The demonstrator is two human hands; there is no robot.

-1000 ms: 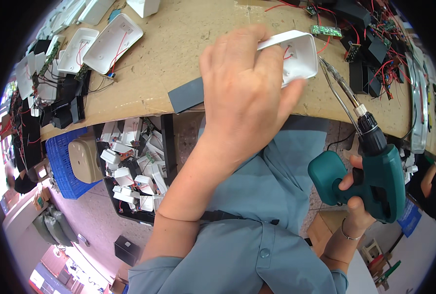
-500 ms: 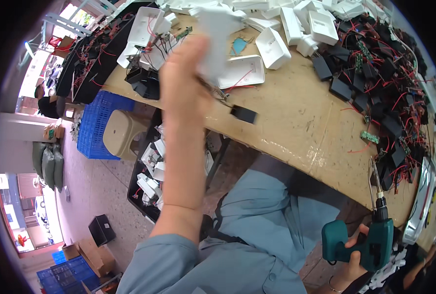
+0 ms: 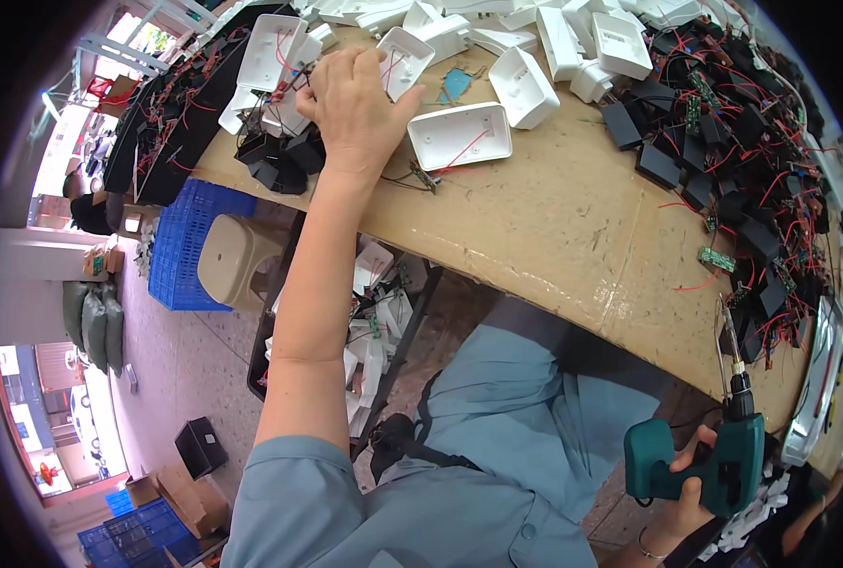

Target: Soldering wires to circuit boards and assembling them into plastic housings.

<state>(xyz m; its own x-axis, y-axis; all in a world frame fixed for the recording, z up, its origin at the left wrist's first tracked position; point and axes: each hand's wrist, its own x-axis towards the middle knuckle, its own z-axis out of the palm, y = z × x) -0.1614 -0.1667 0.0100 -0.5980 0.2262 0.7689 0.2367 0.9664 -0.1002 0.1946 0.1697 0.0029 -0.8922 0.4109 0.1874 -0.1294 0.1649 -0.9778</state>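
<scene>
My left hand [image 3: 355,104] reaches to the far left of the wooden table [image 3: 554,218], palm down, with the thumb spread. Its fingers bend over a white plastic housing [image 3: 284,109] with red wires, among black parts. I cannot tell if it grips the housing. Just right of the hand, another white housing [image 3: 459,134] lies open side up with a red wire inside. My right hand [image 3: 691,488] is low beside my lap, below the table's edge. It holds a teal cordless screwdriver [image 3: 725,459] with the bit pointing up.
Several white housings [image 3: 573,38] crowd the table's far edge. Black modules with red wires [image 3: 734,123] cover its right side, and a small green circuit board [image 3: 715,258] lies near them. A beige stool [image 3: 237,270] and a blue crate [image 3: 180,251] stand under the table at left.
My left hand has swung from holding a white housing up in the air down to the pile at the far left. The right hand with the screwdriver stays low.
</scene>
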